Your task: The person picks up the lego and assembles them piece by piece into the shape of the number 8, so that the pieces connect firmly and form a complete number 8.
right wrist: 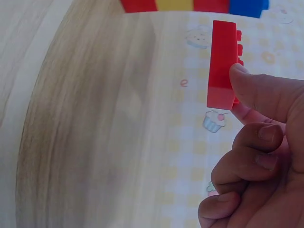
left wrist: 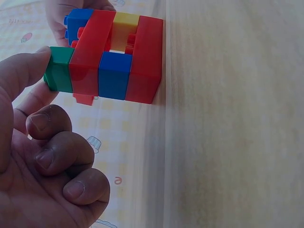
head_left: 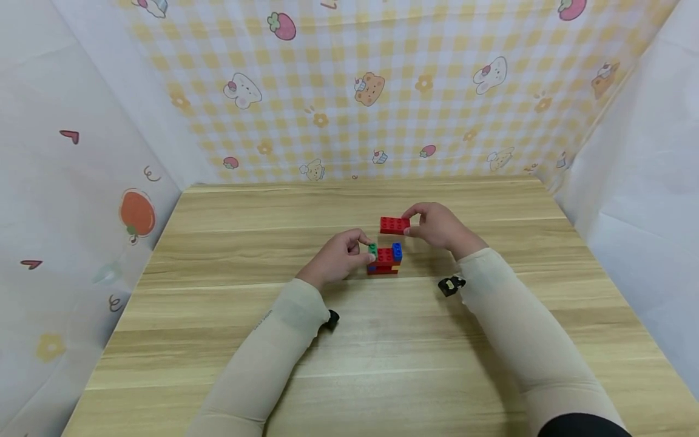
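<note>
A small stack of toy building bricks stands on the wooden table, two red bricks in it, the upper one (head_left: 384, 255) over the lower one (left wrist: 146, 61). Between those lie a blue brick (left wrist: 114, 73) and a yellow brick (left wrist: 125, 24). On top sit a green brick (head_left: 372, 249) at the left end and a blue brick (head_left: 397, 251) at the right. My left hand (head_left: 340, 258) pinches the green brick between thumb and index finger, other fingers curled. Just behind the stack, my right hand (head_left: 437, 227) holds a separate red brick (right wrist: 222, 66) by its right end, studs up.
The wooden table (head_left: 218, 315) reaches back to a yellow checked cloth (head_left: 327, 73) with cartoon prints. White sheets hang on the left (head_left: 71, 200) and right (head_left: 639, 182). Black clip-like pieces (head_left: 451, 285) show at both wrists.
</note>
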Available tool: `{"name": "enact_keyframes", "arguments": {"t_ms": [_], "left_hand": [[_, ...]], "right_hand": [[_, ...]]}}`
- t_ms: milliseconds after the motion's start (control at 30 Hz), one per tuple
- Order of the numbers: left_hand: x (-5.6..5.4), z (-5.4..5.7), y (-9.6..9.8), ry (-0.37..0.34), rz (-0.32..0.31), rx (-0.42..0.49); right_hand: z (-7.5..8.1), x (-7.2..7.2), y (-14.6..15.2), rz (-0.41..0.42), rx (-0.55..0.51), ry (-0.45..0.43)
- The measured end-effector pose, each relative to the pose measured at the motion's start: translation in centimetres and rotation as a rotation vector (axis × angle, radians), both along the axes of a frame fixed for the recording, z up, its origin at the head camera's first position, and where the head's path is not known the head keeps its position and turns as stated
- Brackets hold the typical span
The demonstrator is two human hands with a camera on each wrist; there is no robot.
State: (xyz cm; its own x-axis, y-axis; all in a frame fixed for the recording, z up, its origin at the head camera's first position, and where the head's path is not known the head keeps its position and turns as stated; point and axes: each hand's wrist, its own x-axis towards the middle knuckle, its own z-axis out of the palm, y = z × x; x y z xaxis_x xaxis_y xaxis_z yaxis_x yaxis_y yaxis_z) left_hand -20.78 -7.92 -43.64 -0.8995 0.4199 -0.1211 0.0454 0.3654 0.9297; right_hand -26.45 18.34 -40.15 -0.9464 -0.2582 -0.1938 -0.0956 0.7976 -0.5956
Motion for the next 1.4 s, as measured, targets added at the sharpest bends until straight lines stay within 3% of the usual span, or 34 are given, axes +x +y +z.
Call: {"name": "enact_keyframes", "arguments": {"t_ms": [567,1400], "left_hand": [[-0.1,-0.3,0.0,0.013,-0.005,-0.007],[-0.3,-0.4,-0.1,0.020,-0.011,-0.009]], "right_hand": [[1.7,2.9,0.2,0.019,-0.133,0.022],[1.1,4.9,-0.5,0.088,-0.246,0.032]]}}
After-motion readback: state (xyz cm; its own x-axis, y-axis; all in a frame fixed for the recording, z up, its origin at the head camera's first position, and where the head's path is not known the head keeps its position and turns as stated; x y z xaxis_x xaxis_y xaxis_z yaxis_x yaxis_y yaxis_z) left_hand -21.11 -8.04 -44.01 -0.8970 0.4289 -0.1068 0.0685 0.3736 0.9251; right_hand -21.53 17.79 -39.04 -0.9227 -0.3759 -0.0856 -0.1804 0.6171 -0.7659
